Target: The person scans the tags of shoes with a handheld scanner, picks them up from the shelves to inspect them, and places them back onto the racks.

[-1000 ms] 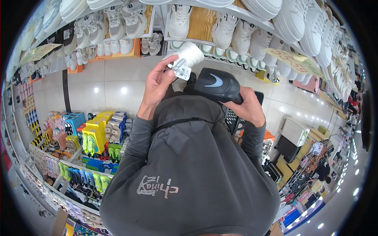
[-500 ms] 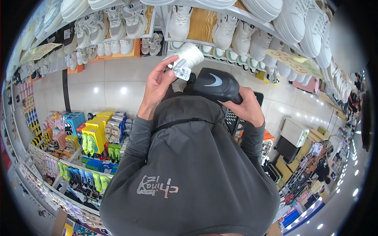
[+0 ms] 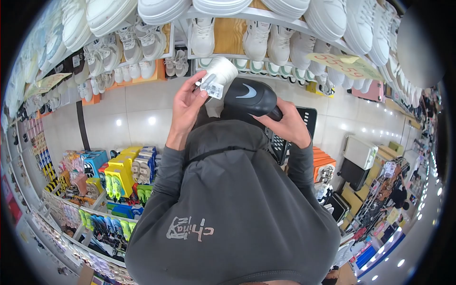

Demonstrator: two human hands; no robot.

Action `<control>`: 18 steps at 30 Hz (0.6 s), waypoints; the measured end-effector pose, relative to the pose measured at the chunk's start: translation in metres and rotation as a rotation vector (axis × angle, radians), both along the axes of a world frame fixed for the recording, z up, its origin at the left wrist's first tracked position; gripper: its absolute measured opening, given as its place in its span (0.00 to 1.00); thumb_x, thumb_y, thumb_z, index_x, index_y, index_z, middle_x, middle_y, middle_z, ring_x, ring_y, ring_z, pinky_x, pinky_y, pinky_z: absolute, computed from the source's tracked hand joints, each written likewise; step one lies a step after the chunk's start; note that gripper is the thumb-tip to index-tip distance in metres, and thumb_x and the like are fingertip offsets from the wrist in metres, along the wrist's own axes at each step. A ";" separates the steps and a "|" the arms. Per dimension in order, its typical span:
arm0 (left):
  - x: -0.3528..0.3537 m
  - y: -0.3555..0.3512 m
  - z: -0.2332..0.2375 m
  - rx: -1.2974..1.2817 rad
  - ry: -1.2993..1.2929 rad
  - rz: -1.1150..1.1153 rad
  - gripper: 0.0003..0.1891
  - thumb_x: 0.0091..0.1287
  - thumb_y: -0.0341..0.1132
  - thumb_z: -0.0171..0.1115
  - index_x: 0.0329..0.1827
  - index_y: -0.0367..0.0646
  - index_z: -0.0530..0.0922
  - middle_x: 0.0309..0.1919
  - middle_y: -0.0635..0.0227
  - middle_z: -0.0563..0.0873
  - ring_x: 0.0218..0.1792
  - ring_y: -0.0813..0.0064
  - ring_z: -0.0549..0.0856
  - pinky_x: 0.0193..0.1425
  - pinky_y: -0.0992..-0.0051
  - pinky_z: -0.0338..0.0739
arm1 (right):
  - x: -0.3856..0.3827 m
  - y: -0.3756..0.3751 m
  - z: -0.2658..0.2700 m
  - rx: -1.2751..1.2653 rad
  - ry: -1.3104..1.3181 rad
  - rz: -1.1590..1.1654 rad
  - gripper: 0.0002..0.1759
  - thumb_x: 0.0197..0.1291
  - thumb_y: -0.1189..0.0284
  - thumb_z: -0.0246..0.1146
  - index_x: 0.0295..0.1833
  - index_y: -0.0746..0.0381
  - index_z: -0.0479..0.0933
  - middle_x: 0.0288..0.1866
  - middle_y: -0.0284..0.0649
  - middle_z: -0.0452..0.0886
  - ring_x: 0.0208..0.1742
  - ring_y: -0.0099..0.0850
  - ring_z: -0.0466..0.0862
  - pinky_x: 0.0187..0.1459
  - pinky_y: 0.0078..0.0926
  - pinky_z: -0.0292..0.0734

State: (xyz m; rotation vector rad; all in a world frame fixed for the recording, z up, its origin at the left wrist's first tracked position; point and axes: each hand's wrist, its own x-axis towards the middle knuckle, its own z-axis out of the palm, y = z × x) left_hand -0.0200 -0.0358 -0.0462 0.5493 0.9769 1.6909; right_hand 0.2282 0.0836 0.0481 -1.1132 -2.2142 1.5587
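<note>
My left hand (image 3: 186, 110) pinches a white, roll-shaped item (image 3: 224, 70) with rounded ridges, whose exact kind I cannot make out. A small white printed tag (image 3: 213, 89) hangs at its near side, beside my fingertips. My right hand (image 3: 289, 122) is wrapped round the handle of a black barcode scanner (image 3: 249, 97) with a pale curved mark on its head. The scanner's head is close to the tag, just to its right. Both hands are in front of my dark jacket (image 3: 237, 199).
White sneakers (image 3: 203, 37) line the shelves ahead, with a yellow price sign (image 3: 346, 66) at the right. Boxed sandals (image 3: 118, 175) stand on a low display at the left. A black perforated crate (image 3: 308, 121) is beside my right forearm, and a white case (image 3: 360, 152) is farther right.
My view has shifted slightly, so both hands appear a little farther left. The scanner's head has come a bit closer to the tag. Both holds are unchanged.
</note>
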 end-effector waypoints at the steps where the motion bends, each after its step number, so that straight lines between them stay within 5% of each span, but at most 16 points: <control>1: 0.002 0.003 0.002 0.000 -0.008 0.003 0.27 0.76 0.23 0.60 0.76 0.30 0.67 0.68 0.56 0.77 0.67 0.70 0.79 0.72 0.70 0.75 | 0.001 0.001 0.001 0.007 0.005 -0.004 0.25 0.59 0.68 0.76 0.58 0.68 0.81 0.41 0.44 0.88 0.39 0.28 0.84 0.47 0.28 0.79; 3: 0.007 0.011 0.005 -0.014 -0.012 0.006 0.26 0.76 0.23 0.59 0.77 0.31 0.67 0.68 0.55 0.77 0.67 0.70 0.79 0.73 0.68 0.75 | 0.003 0.004 0.002 0.018 0.014 -0.012 0.28 0.61 0.64 0.75 0.62 0.67 0.78 0.46 0.52 0.88 0.43 0.39 0.89 0.50 0.34 0.81; 9: 0.024 0.040 0.011 -0.079 -0.032 0.052 0.26 0.77 0.24 0.59 0.77 0.34 0.68 0.64 0.58 0.80 0.64 0.71 0.81 0.68 0.67 0.77 | 0.006 0.010 -0.025 0.039 0.085 -0.203 0.30 0.66 0.60 0.73 0.63 0.69 0.74 0.43 0.46 0.86 0.40 0.32 0.84 0.49 0.32 0.79; 15: 0.043 0.070 0.008 -0.085 -0.099 0.118 0.27 0.75 0.23 0.61 0.76 0.34 0.69 0.55 0.62 0.82 0.57 0.74 0.82 0.63 0.70 0.79 | 0.001 0.039 -0.077 -0.247 0.349 -0.427 0.24 0.74 0.59 0.65 0.60 0.66 0.71 0.34 0.32 0.78 0.31 0.20 0.76 0.33 0.21 0.73; 18: 0.050 0.084 0.007 -0.070 -0.116 0.146 0.27 0.74 0.22 0.62 0.76 0.33 0.69 0.50 0.66 0.81 0.55 0.76 0.82 0.63 0.67 0.78 | -0.008 0.066 -0.115 -0.173 0.426 -0.476 0.23 0.77 0.59 0.62 0.60 0.67 0.68 0.34 0.31 0.76 0.29 0.17 0.74 0.30 0.18 0.69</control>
